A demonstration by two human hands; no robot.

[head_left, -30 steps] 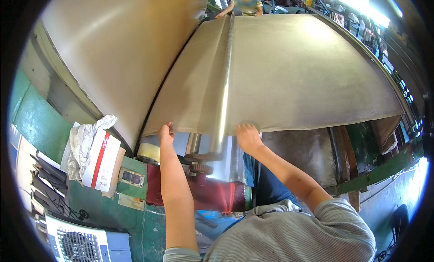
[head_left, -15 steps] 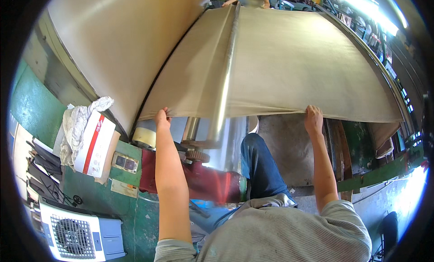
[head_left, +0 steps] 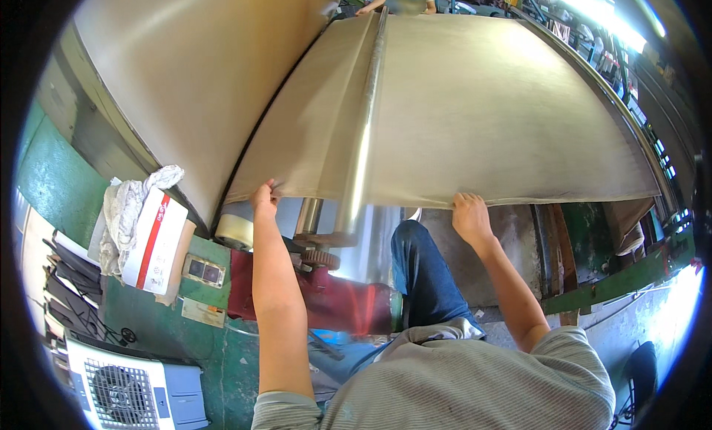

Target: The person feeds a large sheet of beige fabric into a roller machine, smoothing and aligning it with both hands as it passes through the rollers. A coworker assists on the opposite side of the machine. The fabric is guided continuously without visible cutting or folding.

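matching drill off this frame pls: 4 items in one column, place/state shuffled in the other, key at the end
Things
1. wide tan fabric sheet
2. shiny metal roller
3. white cardboard box with a red stripe
4. white fan heater with a grille

Places or states
A. low at the left, on the floor
B. near edge gripped by the left hand and right hand
C. on the green bench, a pale rag beside it
D. running lengthwise under the sheet

Pairs: 1-B, 2-D, 3-C, 4-A
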